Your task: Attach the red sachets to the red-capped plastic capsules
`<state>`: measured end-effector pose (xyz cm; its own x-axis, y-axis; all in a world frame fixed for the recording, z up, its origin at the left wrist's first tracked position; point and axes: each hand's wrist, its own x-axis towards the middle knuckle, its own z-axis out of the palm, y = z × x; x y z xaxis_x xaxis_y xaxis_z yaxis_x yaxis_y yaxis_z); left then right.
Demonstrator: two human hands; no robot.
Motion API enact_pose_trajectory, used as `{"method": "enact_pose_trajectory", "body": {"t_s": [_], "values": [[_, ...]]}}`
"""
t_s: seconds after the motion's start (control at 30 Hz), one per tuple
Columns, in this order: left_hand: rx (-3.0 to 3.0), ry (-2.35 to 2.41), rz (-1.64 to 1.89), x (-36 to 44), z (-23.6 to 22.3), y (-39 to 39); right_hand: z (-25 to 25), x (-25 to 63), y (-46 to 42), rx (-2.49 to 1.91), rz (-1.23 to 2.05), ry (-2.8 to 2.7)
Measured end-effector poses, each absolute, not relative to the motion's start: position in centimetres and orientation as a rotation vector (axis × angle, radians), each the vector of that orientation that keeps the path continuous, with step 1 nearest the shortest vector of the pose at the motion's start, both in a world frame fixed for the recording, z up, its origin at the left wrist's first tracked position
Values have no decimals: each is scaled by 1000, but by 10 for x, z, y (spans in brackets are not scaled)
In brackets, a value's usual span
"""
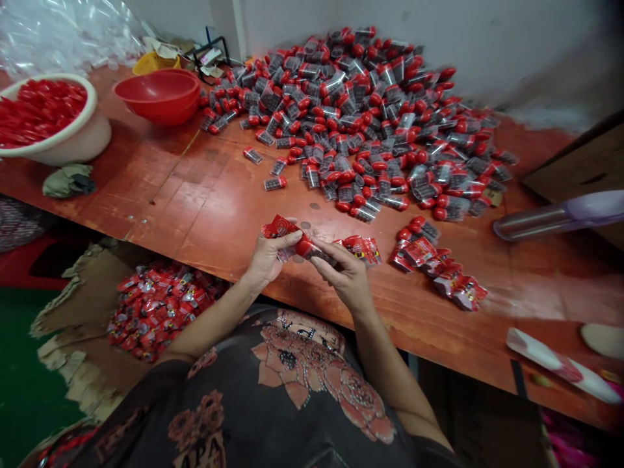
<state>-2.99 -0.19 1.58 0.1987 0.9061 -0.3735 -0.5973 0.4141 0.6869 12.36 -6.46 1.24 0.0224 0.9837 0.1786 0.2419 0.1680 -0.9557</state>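
Observation:
Above the table's front edge my left hand (264, 259) is closed on a red printed wrapper (277, 226), thumb on top. My right hand (350, 276) grips a small clear tube with a red cap (304, 246), its dark contents partly covered by my fingers. The capped end meets the wrapper; whether it is inside I cannot tell. Just behind my right hand, more red wrappers (363, 248) lie flat on the table. Farther right is a short row of red packets (451, 276), with a few red-capped tubes (423, 229) at its top end.
A large pile of red-capped tubes (351, 110) covers the back of the wooden table (170, 188). At left stand a red bowl (158, 97) and a white basin (73, 140) of red pieces. Below, a torn cardboard box (80, 325) holds red packets (156, 312).

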Motion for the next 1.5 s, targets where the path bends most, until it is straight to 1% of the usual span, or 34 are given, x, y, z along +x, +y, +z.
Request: {"method": "enact_pose_trajectory", "body": {"t_s": [0.4, 0.57, 0.67, 0.77, 0.97, 1.23, 1.37, 1.5], "values": [[525, 881, 1042, -30, 18, -10, 5, 120, -66, -1297, 963, -1334], [517, 923, 1112, -24, 14, -14, -6, 108, -71, -1318, 889, -1290], [503, 926, 1144, -19, 13, -17, -11, 96, -75, -1330, 861, -1205], [501, 935, 1107, -19, 14, -19, -13, 89, -75, -1343, 908, -1083], [542, 918, 1021, -27, 9, -6, -16, 100, -59, -1261, 957, -1268], [595, 899, 1016, -17, 14, -10, -35, 88, -56, -1148, 988, -966], [605, 886, 1020, -10, 8, -16, -41, 91, -55, -1177, 861, -954], [614, 902, 1008, -12, 8, -14, -33, 97, -61, -1212, 785, -1083]]}}
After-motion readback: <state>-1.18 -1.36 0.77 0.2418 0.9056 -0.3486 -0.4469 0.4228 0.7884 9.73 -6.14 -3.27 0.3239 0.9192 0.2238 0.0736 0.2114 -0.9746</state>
